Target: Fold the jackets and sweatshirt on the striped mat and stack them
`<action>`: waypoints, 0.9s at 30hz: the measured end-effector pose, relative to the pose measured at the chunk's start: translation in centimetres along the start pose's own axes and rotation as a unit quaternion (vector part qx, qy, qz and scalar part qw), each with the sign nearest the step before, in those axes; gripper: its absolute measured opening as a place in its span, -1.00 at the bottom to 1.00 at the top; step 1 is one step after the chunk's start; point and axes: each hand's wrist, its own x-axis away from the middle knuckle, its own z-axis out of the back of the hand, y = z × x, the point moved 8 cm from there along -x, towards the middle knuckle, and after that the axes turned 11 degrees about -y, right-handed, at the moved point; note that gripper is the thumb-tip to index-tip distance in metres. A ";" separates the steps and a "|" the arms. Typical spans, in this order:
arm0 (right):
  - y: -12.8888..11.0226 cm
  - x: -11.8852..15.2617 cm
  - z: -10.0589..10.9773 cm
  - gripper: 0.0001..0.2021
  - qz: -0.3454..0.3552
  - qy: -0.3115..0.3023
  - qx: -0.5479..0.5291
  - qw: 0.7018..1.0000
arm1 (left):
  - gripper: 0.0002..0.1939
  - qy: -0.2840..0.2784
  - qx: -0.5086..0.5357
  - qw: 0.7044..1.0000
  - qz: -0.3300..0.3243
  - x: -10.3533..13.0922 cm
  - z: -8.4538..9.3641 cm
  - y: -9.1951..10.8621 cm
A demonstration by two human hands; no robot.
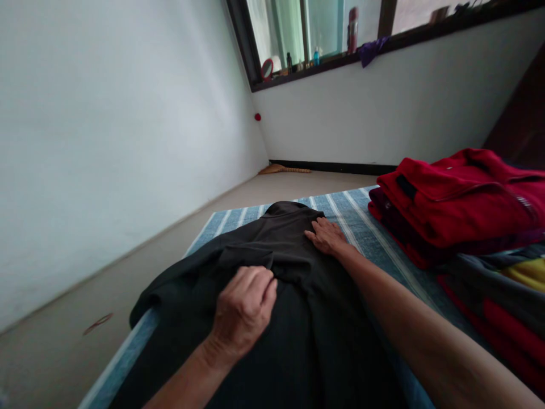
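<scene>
A dark garment (272, 329) lies spread over a blue-and-white striped surface (385, 244), its collar at the far end and one sleeve hanging over the left edge. Near its middle, my left hand (246, 304) is closed, with thumb and fingers pinching a fold of the dark cloth. My right hand (327, 234) rests on the garment's upper right part beside the collar, fingers spread and palm down. Wrinkles run across the cloth between the two hands.
Folded red clothes (464, 199) are stacked at the right, with grey and yellow clothes (502, 284) nearer. A white wall (119, 113) rises at the left. Beyond the far edge, a brown object (281, 168) lies on the floor. Bottles (352, 31) stand on the window sill.
</scene>
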 end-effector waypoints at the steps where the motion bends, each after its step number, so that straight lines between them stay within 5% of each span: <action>1: 0.0 0.0 0.0 -0.43 0.000 0.001 0.002 1.000 | -0.86 -0.063 0.064 0.995 0.030 0.5 -1.7 0.7; 4: 0.1 -0.1 -0.2 -0.44 0.003 0.003 0.006 1.000 | -0.89 -0.197 0.284 0.913 0.217 2.1 -6.5 1.4; 8: 0.2 -0.2 -0.2 -0.45 0.011 0.006 0.011 1.000 | -0.73 -0.179 0.513 0.747 0.383 2.5 -9.3 2.3; 11: 0.1 -0.1 0.0 -0.47 0.015 0.013 0.011 1.000 | -0.76 -0.179 0.541 0.712 0.411 1.9 -10.2 2.5; 13: 0.1 -0.1 0.1 -0.48 0.016 0.018 0.009 1.000 | -0.72 -0.170 0.526 0.733 0.397 1.6 -10.4 2.1; 17: 0.2 0.0 0.2 -0.49 0.016 0.026 0.005 1.000 | -0.78 -0.130 0.361 0.879 0.285 0.5 -8.8 1.1; 19: 0.2 0.0 0.1 -0.49 0.014 0.024 0.003 1.000 | -0.83 -0.146 0.225 0.929 0.254 0.5 -8.2 1.3; 22: 0.3 -0.1 0.1 -0.48 0.010 0.018 0.003 1.000 | -0.82 -0.162 0.057 0.962 0.214 0.7 -7.2 2.6; 27: 0.4 -0.1 0.2 -0.47 0.007 0.013 0.010 1.000 | -0.59 -0.123 -0.066 0.990 -0.003 1.1 -6.7 8.3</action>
